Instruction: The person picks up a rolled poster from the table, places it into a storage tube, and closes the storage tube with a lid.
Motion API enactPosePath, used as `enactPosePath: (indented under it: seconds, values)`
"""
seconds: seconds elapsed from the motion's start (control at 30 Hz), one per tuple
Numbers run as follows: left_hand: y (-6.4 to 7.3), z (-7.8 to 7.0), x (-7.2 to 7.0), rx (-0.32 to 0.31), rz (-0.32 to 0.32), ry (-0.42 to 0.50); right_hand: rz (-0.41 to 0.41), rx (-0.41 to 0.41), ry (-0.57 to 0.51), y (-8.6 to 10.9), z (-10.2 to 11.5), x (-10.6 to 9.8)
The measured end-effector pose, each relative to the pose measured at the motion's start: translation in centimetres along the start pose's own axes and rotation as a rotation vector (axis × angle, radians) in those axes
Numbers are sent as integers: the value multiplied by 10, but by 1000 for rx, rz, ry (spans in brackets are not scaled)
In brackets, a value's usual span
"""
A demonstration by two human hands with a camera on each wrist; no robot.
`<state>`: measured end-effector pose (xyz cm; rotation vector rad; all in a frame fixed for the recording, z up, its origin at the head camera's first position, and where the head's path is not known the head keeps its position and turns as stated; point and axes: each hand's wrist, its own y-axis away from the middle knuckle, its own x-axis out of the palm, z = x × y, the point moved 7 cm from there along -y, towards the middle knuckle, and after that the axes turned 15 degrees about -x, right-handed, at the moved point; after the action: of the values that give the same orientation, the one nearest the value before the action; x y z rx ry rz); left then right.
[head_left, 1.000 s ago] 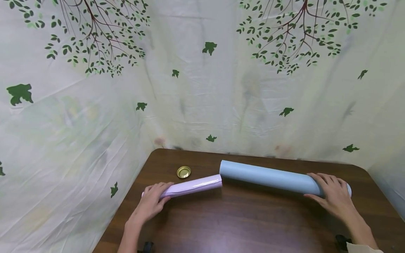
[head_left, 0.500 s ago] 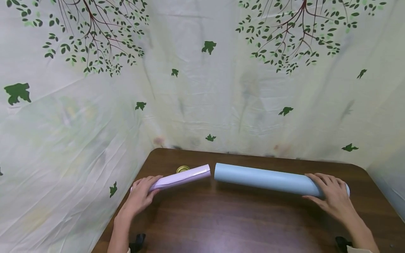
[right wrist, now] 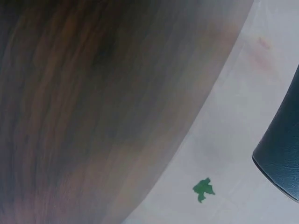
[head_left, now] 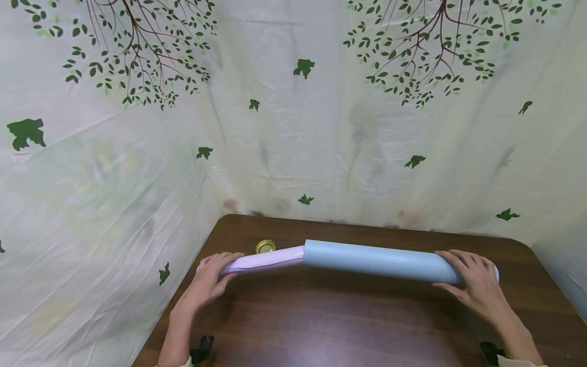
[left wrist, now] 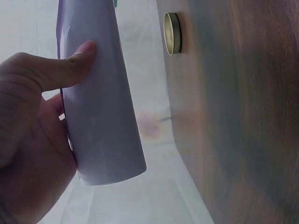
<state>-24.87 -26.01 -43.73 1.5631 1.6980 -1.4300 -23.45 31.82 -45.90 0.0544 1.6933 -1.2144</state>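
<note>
My left hand (head_left: 208, 282) grips a thin lilac roll (head_left: 263, 260) near its left end; in the left wrist view the thumb lies across the roll. On the other side my right hand (head_left: 477, 280) holds a wider light-blue roll (head_left: 371, 260) close to its right end. The lilac roll's right end meets the blue roll's left opening, and its tip is hidden there. Both rolls are raised above the table. In the right wrist view only one end of the blue roll (right wrist: 282, 149) shows, looking dark, with the hand out of sight.
A small round gold lid (head_left: 265, 246) lies on the brown wooden table (head_left: 330, 316), just behind the lilac roll. Pale cloth (head_left: 275, 153) printed with branches and leaves hangs behind the table and along its left side.
The lilac roll first moved left, away from the blue roll, then back right until its end met the blue opening. The blue roll shifted left and slightly levelled.
</note>
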Motion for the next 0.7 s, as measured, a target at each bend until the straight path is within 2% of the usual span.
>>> enactPosePath:
  seconds: [0.23,0.5,0.7]
  values:
    - [-5,-6,3,29,-4,40,-30,-23,-29,-8,5,3]
    - [-9,-19,1,92,-55,43,-53,-62,-23,-18,15,6]
    - [-12,-30,2,126,-94,30,-38,-51,-16,-25,19,7]
